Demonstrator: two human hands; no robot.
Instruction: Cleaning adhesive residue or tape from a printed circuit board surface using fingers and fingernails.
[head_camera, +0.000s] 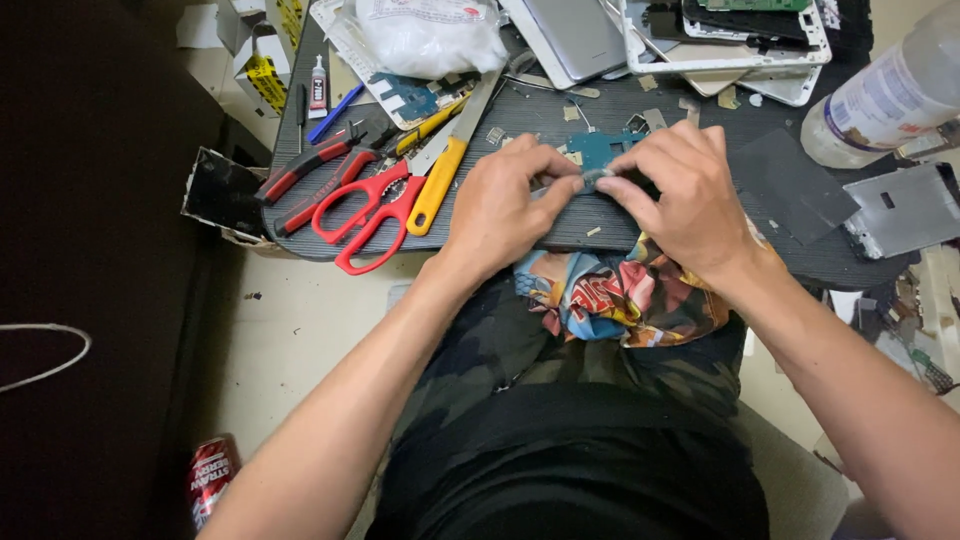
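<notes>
Both my hands, left hand (505, 205) and right hand (685, 195), pinch a small grey part (597, 178) (fingers clamped), blue circuit board (600, 148) just beyond; work unfinished.

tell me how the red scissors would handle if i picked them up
The red scissors look rigid. They lie open, so the blades would probably swing on the pivot. The looped handles should give a sure grip, and they seem fairly light.
</notes>
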